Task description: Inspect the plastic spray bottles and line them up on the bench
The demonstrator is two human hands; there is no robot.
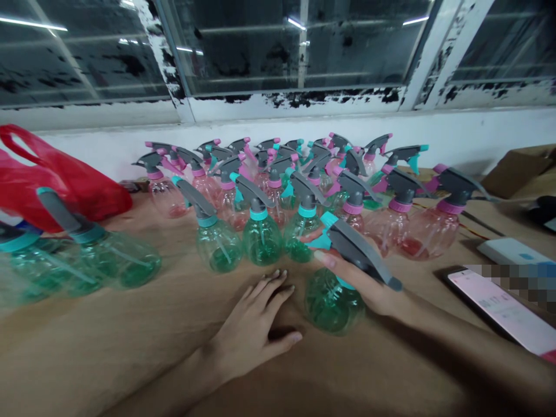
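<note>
My right hand (360, 286) is wrapped around a green plastic spray bottle (333, 304) just below its grey-and-teal trigger head (358, 252), and the bottle stands tilted on the brown table (130, 330). My left hand (256, 324) rests flat on the table with its fingers apart, holding nothing, and is nearest that same bottle. Just beyond my hands stand several upright green bottles (262, 240) with teal collars. Behind and to the right are many pink bottles (430, 231) with grey-and-pink triggers, crowded together. Those at the back partly hide one another.
Several green bottles (121, 263) lie on their sides at the left, next to a red plastic bag (56, 179). On the right are a lit phone (504, 307), a white box (512, 252) and brown cardboard (516, 171). A white wall and window (295, 46) bound the table's far side.
</note>
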